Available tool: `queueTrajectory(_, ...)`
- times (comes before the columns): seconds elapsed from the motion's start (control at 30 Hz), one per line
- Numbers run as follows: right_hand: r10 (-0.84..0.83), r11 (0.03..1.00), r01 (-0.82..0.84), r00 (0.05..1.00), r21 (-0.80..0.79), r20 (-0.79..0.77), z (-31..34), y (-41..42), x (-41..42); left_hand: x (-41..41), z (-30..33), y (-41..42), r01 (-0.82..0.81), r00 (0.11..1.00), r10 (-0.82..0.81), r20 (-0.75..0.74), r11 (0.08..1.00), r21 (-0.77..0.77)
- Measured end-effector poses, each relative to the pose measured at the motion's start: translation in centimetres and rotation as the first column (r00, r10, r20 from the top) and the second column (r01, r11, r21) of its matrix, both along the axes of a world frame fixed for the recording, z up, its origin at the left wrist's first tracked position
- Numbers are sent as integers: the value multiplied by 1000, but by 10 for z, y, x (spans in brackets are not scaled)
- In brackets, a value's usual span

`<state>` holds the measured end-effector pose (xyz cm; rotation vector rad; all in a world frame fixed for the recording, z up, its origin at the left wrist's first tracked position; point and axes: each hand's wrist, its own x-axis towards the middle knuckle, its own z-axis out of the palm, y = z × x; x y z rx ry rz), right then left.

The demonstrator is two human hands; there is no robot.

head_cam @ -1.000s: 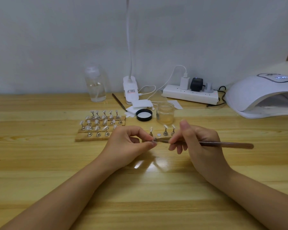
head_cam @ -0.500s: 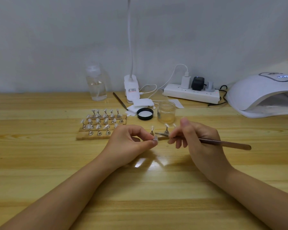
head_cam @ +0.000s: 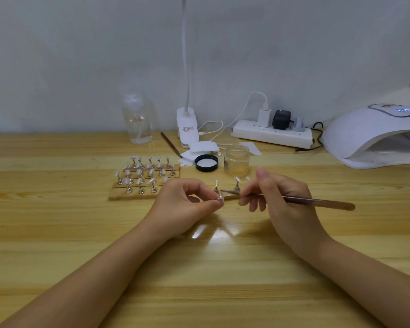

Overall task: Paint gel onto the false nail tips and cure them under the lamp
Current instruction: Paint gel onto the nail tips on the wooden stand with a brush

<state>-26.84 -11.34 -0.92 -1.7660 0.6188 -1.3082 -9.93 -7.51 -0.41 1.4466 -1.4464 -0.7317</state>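
Note:
My left hand (head_cam: 182, 204) pinches one clear nail tip (head_cam: 220, 198) on its small stand between thumb and forefinger, just above the table. My right hand (head_cam: 282, 202) grips a brown-handled gel brush (head_cam: 317, 201); its bristle end lies just right of the held tip. Behind the hands, a few more nail tips on stands (head_cam: 237, 184) sit on a wooden strip. Several more tips stand in rows on wooden strips (head_cam: 142, 178) to the left. An open clear gel jar (head_cam: 236, 160) stands behind my right hand. The white curing lamp (head_cam: 374, 136) sits far right.
The jar's black lid (head_cam: 207, 163) lies beside white wipes (head_cam: 202, 147). At the back stand a clear pump bottle (head_cam: 137, 119), a desk lamp base (head_cam: 187, 127), a spare brush (head_cam: 171, 144) and a power strip (head_cam: 272, 134) with cables.
Both hands have lifted slightly and drifted away from me with the tip and brush. The brush end stays close to the held tip.

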Motion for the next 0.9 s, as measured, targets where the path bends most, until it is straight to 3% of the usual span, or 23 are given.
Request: queueTrajectory(0.9,-4,999,3,1000,49,26,2,0,-1,0,-2,-3,29,1000,-29,-3,999,-43)
